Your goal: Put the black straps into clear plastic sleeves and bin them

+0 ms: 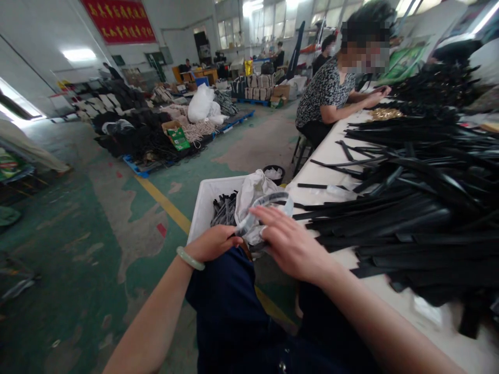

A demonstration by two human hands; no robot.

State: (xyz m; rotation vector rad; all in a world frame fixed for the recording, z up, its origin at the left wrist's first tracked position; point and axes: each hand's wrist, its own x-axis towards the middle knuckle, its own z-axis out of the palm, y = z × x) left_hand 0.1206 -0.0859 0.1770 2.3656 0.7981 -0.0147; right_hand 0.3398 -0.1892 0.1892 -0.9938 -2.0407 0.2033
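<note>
From where I stand, the pale counter (325, 150) runs along the person's right, heaped with black strips (413, 228). A white bin (199, 208) stands by its edge, a crumpled bag (255, 182) at one side. The right hand (292, 244) meets a looped clear band (289, 204) above the lap, its grip unclear; the left hand (216, 242) pinches one end, a bracelet (189, 258) at its wrist.

Red banner (119, 22): high beyond our left hand (218, 241); yellow characters (128, 34) we cannot read.
Green carton (178, 138): below it, print illegible.
</note>
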